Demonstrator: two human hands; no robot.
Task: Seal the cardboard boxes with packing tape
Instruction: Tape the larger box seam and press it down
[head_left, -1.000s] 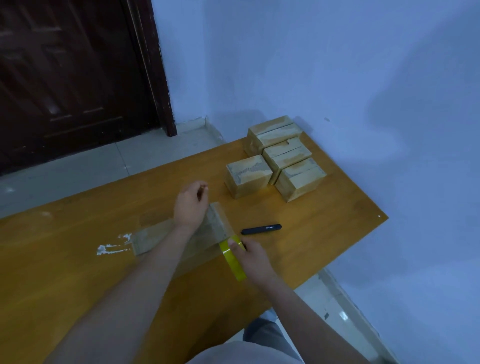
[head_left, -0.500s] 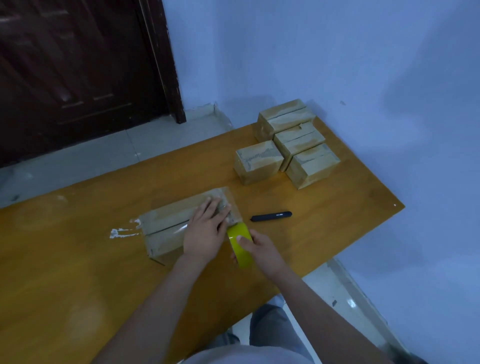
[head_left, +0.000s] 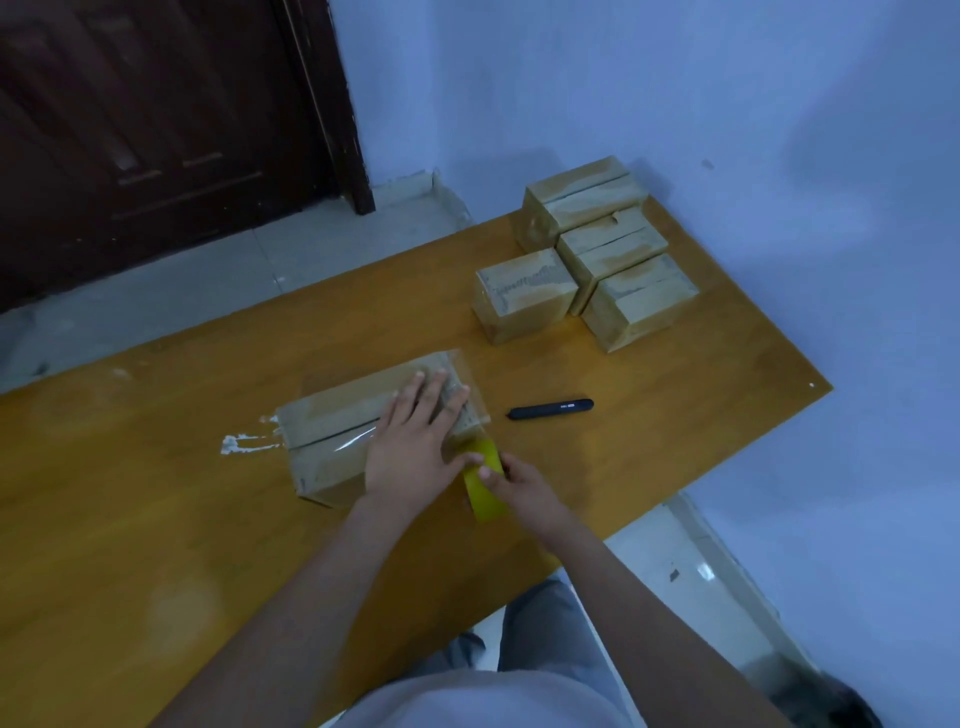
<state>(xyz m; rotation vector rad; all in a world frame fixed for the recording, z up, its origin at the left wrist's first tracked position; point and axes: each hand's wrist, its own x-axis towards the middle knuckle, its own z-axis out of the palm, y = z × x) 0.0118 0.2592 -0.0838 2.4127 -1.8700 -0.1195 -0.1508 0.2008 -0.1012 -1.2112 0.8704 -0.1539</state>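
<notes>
tape roll: half hidden by right hand | pen label: illegible

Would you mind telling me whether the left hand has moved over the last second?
Yes. The left hand came down from above the box's far edge and now lies flat on its top, nearer the tape roll.

- I had one view only, from the head camera, worn high and looking forward and down.
- It sat close over the table, both forearms reaching in from the bottom edge.
- It faced the wall and door.
</notes>
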